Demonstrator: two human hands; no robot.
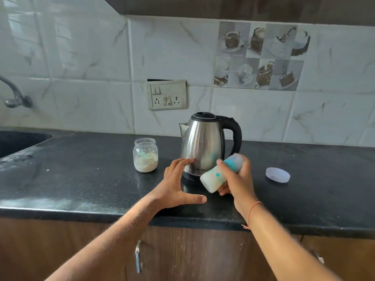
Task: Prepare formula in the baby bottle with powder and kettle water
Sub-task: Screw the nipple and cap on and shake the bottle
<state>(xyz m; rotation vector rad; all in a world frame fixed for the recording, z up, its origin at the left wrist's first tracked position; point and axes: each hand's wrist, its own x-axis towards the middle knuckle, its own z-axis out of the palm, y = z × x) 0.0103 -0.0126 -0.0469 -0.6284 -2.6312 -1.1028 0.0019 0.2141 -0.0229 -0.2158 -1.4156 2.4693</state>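
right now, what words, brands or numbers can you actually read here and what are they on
"MILTON": printed low on the steel body of the kettle, just above its black base.
Baby bottle, tilted in the right hand: only coloured patches, too blurred to tell whether they are text.
Powder jar: no label seen.
Switch panel on the wall: no readable markings.
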